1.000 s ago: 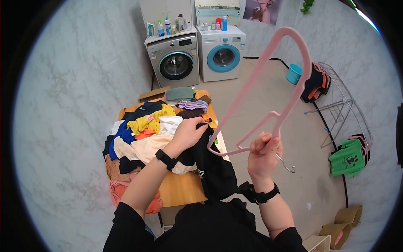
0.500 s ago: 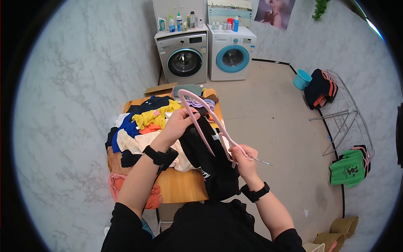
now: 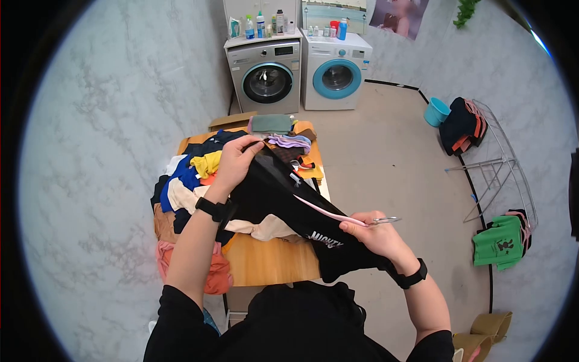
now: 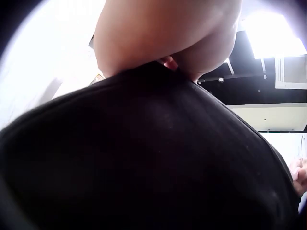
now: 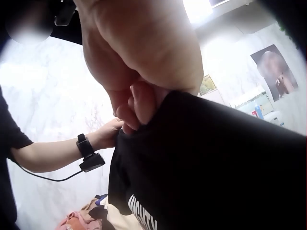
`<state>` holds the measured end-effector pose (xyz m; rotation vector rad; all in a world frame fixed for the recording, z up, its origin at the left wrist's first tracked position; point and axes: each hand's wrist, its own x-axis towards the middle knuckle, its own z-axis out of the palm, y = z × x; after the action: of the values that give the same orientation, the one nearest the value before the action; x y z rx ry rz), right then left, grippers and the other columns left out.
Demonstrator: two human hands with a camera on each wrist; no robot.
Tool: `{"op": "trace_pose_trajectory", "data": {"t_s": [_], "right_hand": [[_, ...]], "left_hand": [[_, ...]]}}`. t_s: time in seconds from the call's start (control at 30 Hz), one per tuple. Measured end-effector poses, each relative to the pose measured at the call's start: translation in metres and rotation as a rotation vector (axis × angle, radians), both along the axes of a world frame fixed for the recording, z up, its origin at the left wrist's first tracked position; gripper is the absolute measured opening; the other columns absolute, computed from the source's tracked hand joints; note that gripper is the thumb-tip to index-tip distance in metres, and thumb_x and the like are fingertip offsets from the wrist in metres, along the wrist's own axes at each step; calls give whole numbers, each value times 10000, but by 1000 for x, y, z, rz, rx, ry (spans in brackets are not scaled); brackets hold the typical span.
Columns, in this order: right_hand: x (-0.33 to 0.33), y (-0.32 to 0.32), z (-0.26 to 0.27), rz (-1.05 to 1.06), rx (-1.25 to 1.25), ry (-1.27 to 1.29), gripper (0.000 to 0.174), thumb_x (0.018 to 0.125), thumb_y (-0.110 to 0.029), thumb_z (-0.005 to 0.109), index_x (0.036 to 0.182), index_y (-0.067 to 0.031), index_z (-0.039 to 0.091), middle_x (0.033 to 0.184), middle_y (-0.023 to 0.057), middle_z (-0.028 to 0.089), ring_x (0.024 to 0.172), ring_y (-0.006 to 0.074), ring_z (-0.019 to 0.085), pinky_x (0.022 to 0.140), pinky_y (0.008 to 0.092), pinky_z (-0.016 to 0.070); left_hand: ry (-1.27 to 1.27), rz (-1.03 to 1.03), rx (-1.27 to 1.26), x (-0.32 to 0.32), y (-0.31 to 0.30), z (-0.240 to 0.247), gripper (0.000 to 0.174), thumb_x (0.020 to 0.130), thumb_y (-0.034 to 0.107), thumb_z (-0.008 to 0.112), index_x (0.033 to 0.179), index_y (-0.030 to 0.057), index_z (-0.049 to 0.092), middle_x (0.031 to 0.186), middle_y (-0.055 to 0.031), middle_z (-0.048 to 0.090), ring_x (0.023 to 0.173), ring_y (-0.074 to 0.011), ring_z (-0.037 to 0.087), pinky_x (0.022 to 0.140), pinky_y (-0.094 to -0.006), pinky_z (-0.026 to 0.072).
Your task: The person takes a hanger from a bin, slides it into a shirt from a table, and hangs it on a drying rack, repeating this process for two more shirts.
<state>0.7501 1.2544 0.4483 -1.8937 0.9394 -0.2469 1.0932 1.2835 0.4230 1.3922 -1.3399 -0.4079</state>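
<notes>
Two hands work with one black garment and one pink hanger above one wooden desk. The left hand pinches the garment's upper edge, its fingers together on the cloth. The right hand has its fingers clamped on the hanger beside the metal hook; whether they also grip cloth, I cannot tell. The garment is stretched between the hands, over the near right part of the desk, with one line of white lettering and one pale label. Each wrist wears one black band. The heap of clothes on the desk overlaps too much to count. Farther off are two washing machines, one silver and one white, plus one blue bucket, one metal rack and one green shirt.

Half a second ago most of the hanger's loop showed above the garment; now only a pink strip does, the rest hidden by the cloth. The hands have moved farther apart, the garment is drawn wider, and more of its lettering shows. Less of the yellow cloth is visible.
</notes>
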Motion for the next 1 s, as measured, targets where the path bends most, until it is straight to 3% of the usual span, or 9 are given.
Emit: {"op": "trace_pose_trajectory", "data": {"t_s": [0.27, 0.47, 0.53, 0.67, 0.7, 0.83, 0.87, 0.93, 1.0], "right_hand": [[-22, -20, 19, 137, -16, 201, 286, 899, -294, 686, 902, -9, 703, 573, 69, 533, 544, 141, 433, 525, 326, 396], [-9, -7, 35, 146, -210, 31, 272, 899, -257, 686, 894, 15, 692, 608, 82, 577, 576, 140, 470, 557, 316, 421], [-8, -4, 36, 57, -131, -50, 276, 905, -240, 676, 889, 35, 686, 647, 87, 606, 623, 134, 511, 586, 314, 436], [-15, 1, 37, -58, -133, -290, 219, 925, -180, 647, 979, 30, 675, 726, 53, 632, 668, 101, 507, 599, 278, 432], [-16, 2, 40, -76, -123, -263, 206, 933, -156, 633, 1013, 30, 669, 758, 49, 644, 690, 90, 519, 630, 254, 445], [-21, 4, 40, -128, -129, -307, 201, 938, -150, 627, 1009, 33, 671, 765, 50, 648, 718, 85, 544, 666, 242, 460], [-22, 4, 41, -151, -109, -354, 200, 940, -147, 623, 1008, 34, 670, 768, 47, 650, 729, 82, 550, 678, 239, 465], [-23, 4, 43, -179, -92, -401, 198, 943, -145, 619, 1008, 36, 670, 770, 44, 651, 741, 79, 557, 690, 236, 469], [-26, 5, 46, -171, -68, -392, 200, 939, -143, 617, 1037, 23, 669, 802, 74, 677, 749, 105, 586, 716, 254, 485]], "left_hand": [[-614, -18, -168, -18, 21, 0, 98, 811, 86, 689, 885, 31, 654, 740, -115, 624, 703, -289, 628, 631, -348, 484], [-547, -17, -186, -42, 3, -8, 164, 895, 205, 625, 887, 41, 625, 705, -131, 579, 711, -318, 589, 643, -369, 461], [-244, 29, 39, -35, 3, -5, 209, 938, 219, 584, 899, 15, 601, 694, -156, 572, 681, -347, 566, 619, -366, 441], [-218, 78, -14, -27, 10, 6, 313, 973, 305, 557, 906, 1, 590, 607, -139, 507, 572, -246, 523, 569, -335, 404], [-162, 111, -6, -25, 10, 2, 360, 972, 378, 561, 985, 20, 600, 678, -82, 553, 635, -159, 527, 597, -304, 411], [58, -109, 3, -20, 8, -19, 483, 936, 448, 604, 1214, 59, 539, 979, -16, 609, 814, -129, 536, 713, -280, 439], [195, -200, -58, -25, 7, -33, 397, 919, 354, 654, 1147, 36, 586, 930, -34, 635, 795, -141, 564, 723, -282, 454], [-148, -111, 137, -22, 17, -29, 262, 892, 204, 670, 1054, 2, 629, 874, -48, 652, 790, -141, 595, 727, -275, 467], [-177, 95, -72, -25, 21, -21, 145, 870, 73, 621, 975, -25, 645, 805, -53, 647, 775, -126, 604, 717, -262, 468]]}}
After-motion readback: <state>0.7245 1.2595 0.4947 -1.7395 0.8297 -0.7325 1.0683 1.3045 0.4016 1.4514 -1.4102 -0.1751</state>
